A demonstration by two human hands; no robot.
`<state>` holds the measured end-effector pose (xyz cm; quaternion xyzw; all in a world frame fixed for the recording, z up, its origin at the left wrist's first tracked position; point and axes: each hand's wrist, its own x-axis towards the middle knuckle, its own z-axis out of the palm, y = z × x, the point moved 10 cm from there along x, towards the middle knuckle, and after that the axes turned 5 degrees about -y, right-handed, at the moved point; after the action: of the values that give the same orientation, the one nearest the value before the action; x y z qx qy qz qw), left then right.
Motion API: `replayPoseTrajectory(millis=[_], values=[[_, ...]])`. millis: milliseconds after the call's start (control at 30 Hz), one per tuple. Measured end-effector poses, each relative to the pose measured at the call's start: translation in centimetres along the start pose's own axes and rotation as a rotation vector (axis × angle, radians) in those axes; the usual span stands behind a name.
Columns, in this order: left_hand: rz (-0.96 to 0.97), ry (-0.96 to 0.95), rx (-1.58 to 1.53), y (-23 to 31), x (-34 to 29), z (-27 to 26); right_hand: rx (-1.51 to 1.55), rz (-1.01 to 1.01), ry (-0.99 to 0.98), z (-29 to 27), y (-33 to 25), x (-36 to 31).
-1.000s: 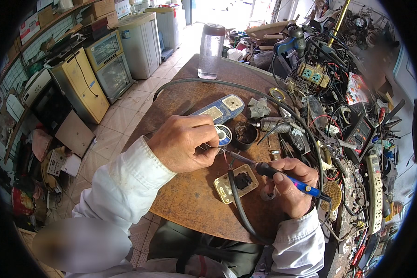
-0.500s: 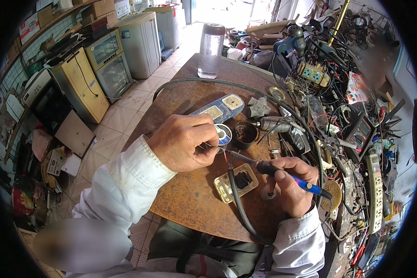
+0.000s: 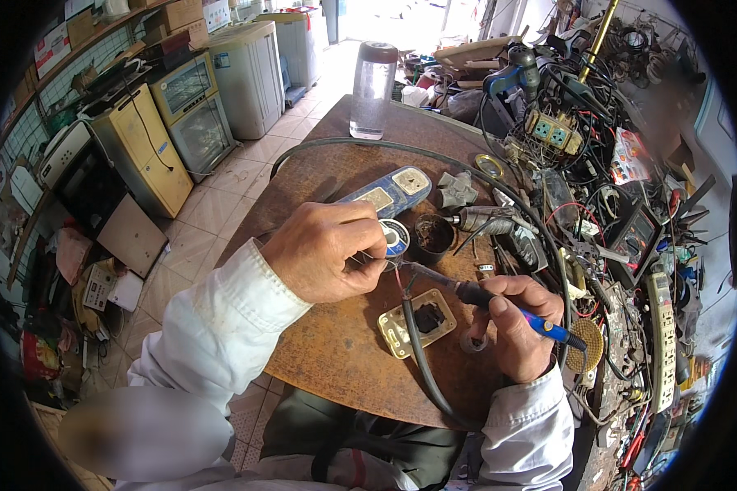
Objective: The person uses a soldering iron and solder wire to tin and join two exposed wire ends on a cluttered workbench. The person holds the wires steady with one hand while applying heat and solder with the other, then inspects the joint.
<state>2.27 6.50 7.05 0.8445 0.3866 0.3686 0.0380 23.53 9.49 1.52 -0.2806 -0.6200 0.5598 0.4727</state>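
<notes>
My left hand [image 3: 329, 252] is closed in a pinch above the table, with a thin silvery wire [image 3: 360, 259] at its fingertips. My right hand [image 3: 522, 323] grips a soldering iron [image 3: 540, 326] with a blue handle, its tip pointing left to the pinched fingers. Between them stand the stripped red and dark ends of a black cable [image 3: 422, 352]; exact contact at the tip is too small to tell. The cable runs over a yellowish plate with a square opening [image 3: 397, 333]. Just behind my left fingertips is a solder spool [image 3: 395, 236], partly hidden.
Behind lie a blue handheld casing [image 3: 409, 186], a dark round tin [image 3: 434, 237] and a clear bottle [image 3: 373, 94]. A thick black cable arcs across the brown table [image 3: 327, 360]. Tangled wires, tools and a long power strip [image 3: 662, 344] crowd the right side.
The soldering iron's tip has shifted very slightly at the wire ends. My left hand keeps its place, and the things on the table have not moved.
</notes>
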Motion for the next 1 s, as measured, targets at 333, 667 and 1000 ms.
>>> replayPoseTrajectory(millis=[333, 667, 1000], values=[[-0.077, -0.019, 0.023, -0.09, 0.16, -0.11, -0.008, 0.041, -0.021, 0.08, 0.15, -0.03], [-0.007, -0.003, -0.003, -0.02, -0.06, -0.03, -0.028, 0.029, -0.042, 0.36, -0.09, 0.03], [-0.018, -0.010, 0.006, -0.08, 0.02, -0.06, -0.029, 0.027, -0.029, 0.13, 0.03, -0.04]])
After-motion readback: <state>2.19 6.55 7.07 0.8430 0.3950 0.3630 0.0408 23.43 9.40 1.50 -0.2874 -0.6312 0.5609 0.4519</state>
